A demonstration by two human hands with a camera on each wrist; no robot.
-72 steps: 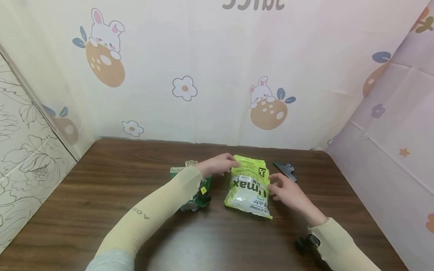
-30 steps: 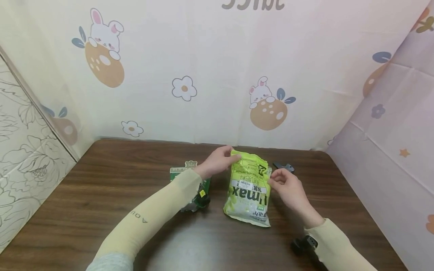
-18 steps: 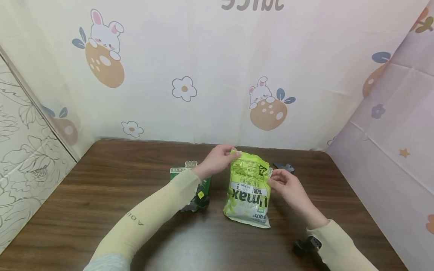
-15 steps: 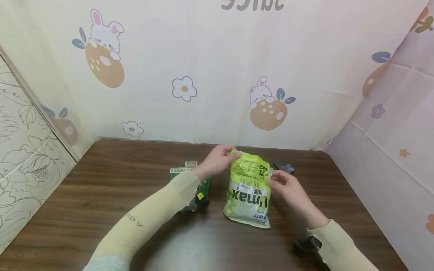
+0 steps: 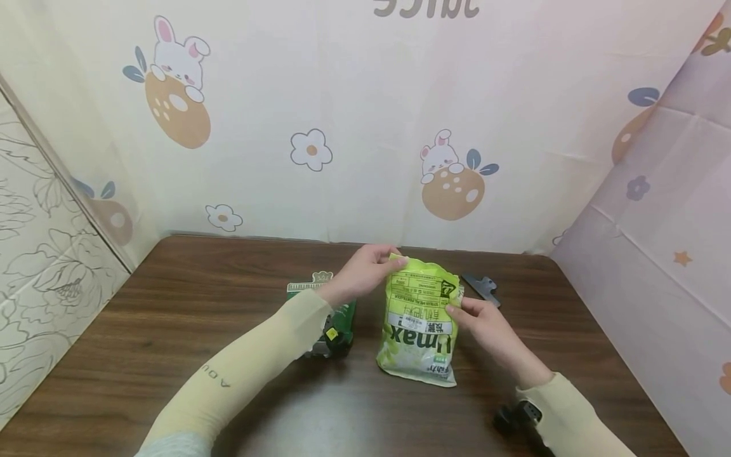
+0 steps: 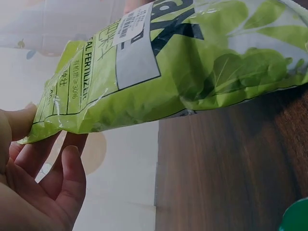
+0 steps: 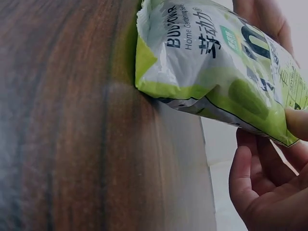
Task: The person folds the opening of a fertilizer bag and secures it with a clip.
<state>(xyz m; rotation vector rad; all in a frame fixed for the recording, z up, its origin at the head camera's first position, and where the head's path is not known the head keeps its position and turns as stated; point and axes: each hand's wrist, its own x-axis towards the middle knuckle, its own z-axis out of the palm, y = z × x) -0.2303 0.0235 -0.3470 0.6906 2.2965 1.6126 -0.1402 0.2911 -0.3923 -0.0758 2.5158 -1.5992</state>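
A lime-green and white fertilizer bag point(image 5: 419, 330) leans tilted, with its lower end on the table and its top edge raised. My left hand point(image 5: 364, 271) pinches the top left corner, thumb on the printed face. On the opposite side, my right hand point(image 5: 488, 327) pinches the bag's edge a little below the top right corner. In the left wrist view, the fingers of the left hand point(image 6: 41, 178) show behind the bag point(image 6: 168, 67). The right wrist view has the right hand point(image 7: 274, 183) under the edge of the bag point(image 7: 207, 57), its thumb on the front.
A dark bulldog clip point(image 5: 482, 289) lies behind the right hand. Left of the bag is a green package point(image 5: 345, 317), partly covered by the left forearm and wrist camera. The brown wooden table point(image 5: 171, 330) meets a printed cloth point(image 5: 365, 190) at the back.
The bag's top edge has come up off the table, with the left hand moving up along with it. Most recently, the right hand's pinch shifted slightly and the top right corner rose rightward.
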